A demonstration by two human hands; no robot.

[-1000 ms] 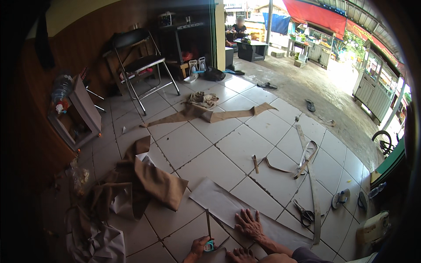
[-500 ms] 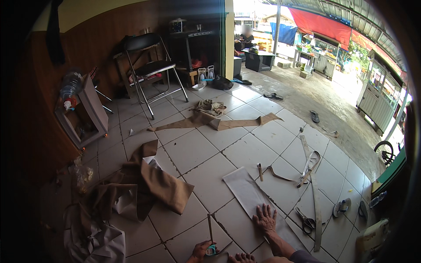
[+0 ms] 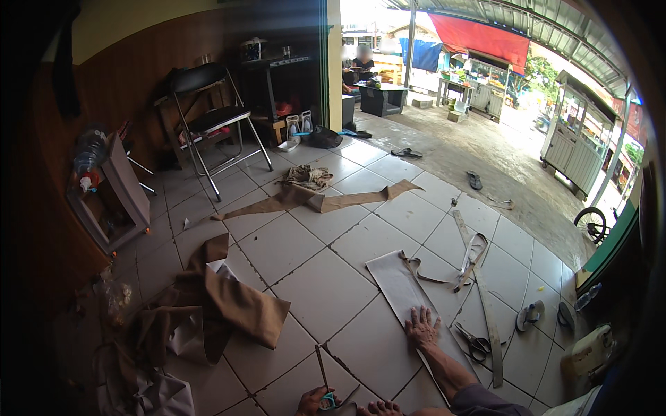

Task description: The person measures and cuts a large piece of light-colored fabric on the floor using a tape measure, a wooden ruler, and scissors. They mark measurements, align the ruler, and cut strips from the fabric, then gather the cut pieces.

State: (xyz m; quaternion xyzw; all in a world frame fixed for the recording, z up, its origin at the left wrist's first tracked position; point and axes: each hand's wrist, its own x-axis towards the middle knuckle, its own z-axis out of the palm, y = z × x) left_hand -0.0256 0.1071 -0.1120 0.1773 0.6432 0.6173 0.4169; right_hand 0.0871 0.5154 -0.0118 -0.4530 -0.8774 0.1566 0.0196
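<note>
My right hand (image 3: 422,327) lies flat with its fingers spread on a long pale strip of material (image 3: 392,277), pressing it to the tiles. The strip runs from beyond my fingertips back under my forearm. At the lower edge, my left hand (image 3: 312,401) is closed around a small teal-and-white tape measure (image 3: 327,401). A thin dark strip (image 3: 321,364) rises from beside it. To the right of my right hand lie dark-handled scissors (image 3: 474,344) and a long flat straightedge (image 3: 491,326). A curled narrow brown strap (image 3: 466,272) lies beyond them.
Crumpled brown material (image 3: 243,308) with a pale underside heaps at the left. A brown offcut (image 3: 354,200) stretches across the tiles ahead. A folding chair (image 3: 211,121) and a small cabinet (image 3: 114,197) stand farther left. Sandals (image 3: 531,315) and a jerrycan (image 3: 586,355) are at the right.
My right hand and the pale strip have shifted forward and right, and the strip's far end now reaches the brown strap. My left hand keeps hold of the tape measure. The view has turned slightly right.
</note>
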